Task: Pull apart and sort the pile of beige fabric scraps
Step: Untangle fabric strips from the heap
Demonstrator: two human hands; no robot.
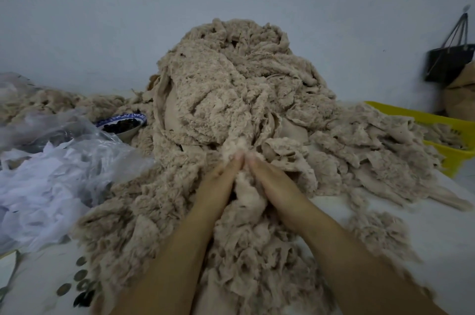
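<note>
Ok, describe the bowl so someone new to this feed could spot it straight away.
Start at the tall mound of beige fabric scraps in the middle of the view. At its left foot, just behind the crumpled clear plastic, sits a bowl. It is the only thing with a blue-and-white patterned rim, and it holds something dark.

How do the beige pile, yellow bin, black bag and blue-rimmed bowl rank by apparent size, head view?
1. beige pile
2. yellow bin, partly cut off and covered
3. black bag and blue-rimmed bowl look alike; bag is farther and cropped, so unranked
</note>
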